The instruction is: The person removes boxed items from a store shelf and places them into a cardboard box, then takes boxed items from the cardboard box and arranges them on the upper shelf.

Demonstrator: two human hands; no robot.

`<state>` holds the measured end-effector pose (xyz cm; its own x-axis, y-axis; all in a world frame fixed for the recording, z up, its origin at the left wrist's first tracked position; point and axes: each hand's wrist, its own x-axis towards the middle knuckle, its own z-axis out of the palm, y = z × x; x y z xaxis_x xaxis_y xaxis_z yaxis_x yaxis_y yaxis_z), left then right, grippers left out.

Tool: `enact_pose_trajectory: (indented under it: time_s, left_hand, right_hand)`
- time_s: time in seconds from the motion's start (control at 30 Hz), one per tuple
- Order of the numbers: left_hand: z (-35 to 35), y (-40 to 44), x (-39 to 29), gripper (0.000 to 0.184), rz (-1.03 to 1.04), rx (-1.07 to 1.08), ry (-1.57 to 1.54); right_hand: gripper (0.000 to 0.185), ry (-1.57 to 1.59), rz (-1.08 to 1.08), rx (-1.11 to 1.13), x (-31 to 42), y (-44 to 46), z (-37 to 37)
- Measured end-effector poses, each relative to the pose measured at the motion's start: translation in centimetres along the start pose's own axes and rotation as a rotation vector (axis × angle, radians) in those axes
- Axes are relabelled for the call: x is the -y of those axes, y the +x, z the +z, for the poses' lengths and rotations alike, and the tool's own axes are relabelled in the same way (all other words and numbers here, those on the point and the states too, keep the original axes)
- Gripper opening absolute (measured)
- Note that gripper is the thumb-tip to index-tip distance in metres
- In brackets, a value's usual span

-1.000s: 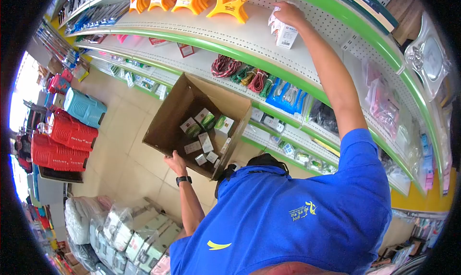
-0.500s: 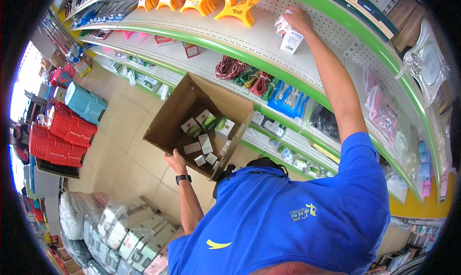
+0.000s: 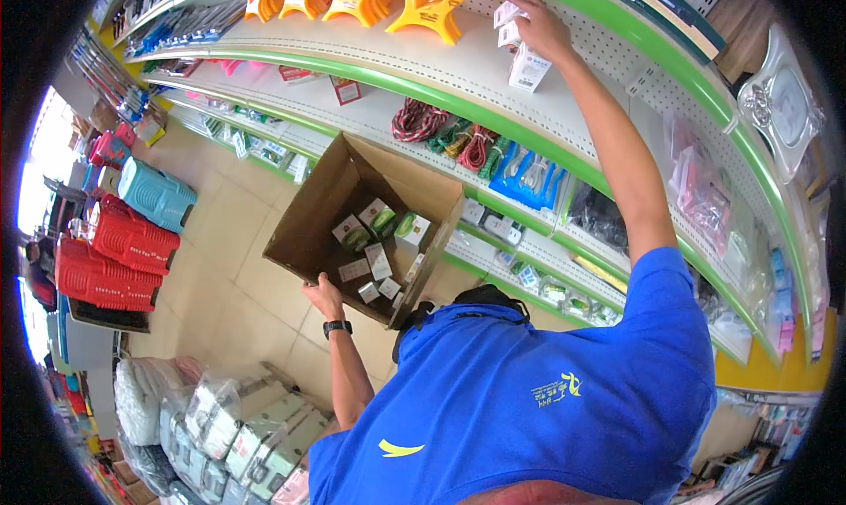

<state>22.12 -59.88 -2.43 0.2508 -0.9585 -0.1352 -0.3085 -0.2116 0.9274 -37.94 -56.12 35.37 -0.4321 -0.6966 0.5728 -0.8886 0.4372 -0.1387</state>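
Note:
My left hand point(image 3: 324, 295) is closed on the lower rim of an open cardboard box point(image 3: 304, 227), with a dark watch on the wrist. Inside that box lie several small white boxes point(image 3: 379, 261) and some white-and-green packages point(image 3: 411, 230). My right arm stretches up to the upper shelf, where my right hand point(image 3: 542, 29) has its fingers around a few small white boxes point(image 3: 529, 70) with printed labels. They are bunched at the shelf surface; whether they rest on it I cannot tell.
Yellow-orange plastic stools point(image 3: 432, 7) stand left of my right hand on the same shelf point(image 3: 352, 47). Coiled ropes point(image 3: 419, 122) and blue packaged items point(image 3: 526, 181) fill the shelf below. Red cases point(image 3: 110, 271) and plastic-wrapped goods point(image 3: 256, 434) stand on the floor at the left.
My right hand and the small white boxes have shifted slightly up and left, and the boxes look more spread apart. My left hand keeps its hold on the cardboard box.

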Motion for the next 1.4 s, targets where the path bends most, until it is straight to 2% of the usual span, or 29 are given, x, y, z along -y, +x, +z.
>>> enact_pose_trajectory:
  time_s: [0.1, 0.3, 0.4, 0.5, 0.6, 0.8, 0.9, 1.0, 1.1, 1.2, 1.3, 1.4]
  left_hand:
    - [0.1, 0.3, 0.1, 0.058, -0.006, 0.034, -0.016]
    - [0.2, 0.1, -0.1, 0.059, -0.006, -0.033, 0.086]
    - [0.3, 0.7, 1.0, 0.057, 0.013, -0.006, 0.027]
    - [0.1, 0.4, 0.6, 0.054, 0.027, -0.007, 0.029]
    - [-0.2, -0.2, -0.4, 0.052, 0.006, 0.010, -0.033]
    - [0.0, -0.1, -0.4, 0.052, -0.029, -0.015, 0.019]
    - [0.1, 0.3, 0.2, 0.053, -0.020, -0.012, 0.004]
    - [0.0, -0.4, -0.7, 0.053, -0.038, -0.006, -0.013]
    - [0.1, 0.0, -0.2, 0.053, -0.011, 0.004, -0.023]
    - [-0.1, 0.1, -0.3, 0.052, -0.029, 0.002, 0.070]
    - [-0.2, -0.3, -1.0, 0.051, -0.003, 0.020, 0.025]
    - [-0.1, -0.4, -1.3, 0.050, 0.015, 0.031, -0.030]
  right_hand:
    - [0.051, 0.036, -0.037, 0.018, 0.2, -1.2, 0.3]
    - [0.053, 0.024, 0.027, 0.060, 1.2, -2.2, -0.6]
    - [0.052, -0.003, 0.010, 0.013, 0.7, -1.8, -0.1]
    - [0.050, 0.028, 0.083, 0.025, -0.3, -0.2, 1.1]
    - [0.047, 0.156, 0.222, 0.129, -0.8, 0.4, 0.1]
    - [0.045, 0.288, 0.397, 0.040, -2.1, 1.2, 0.9]
    - [0.047, 0.265, 0.359, -0.031, -2.0, 1.2, 0.4]
    - [0.046, 0.234, 0.234, -0.040, -0.6, 0.3, -1.5]
    - [0.051, -0.026, -0.018, -0.166, 0.5, -1.0, -1.8]
    - [0.050, 0.022, -0.121, -0.220, 1.7, -2.6, -2.1]
    - [0.048, 0.003, -0.143, -0.306, 2.7, -3.7, -2.3]
    - [0.061, -0.040, -0.208, -0.356, 2.0, -3.5, -1.9]
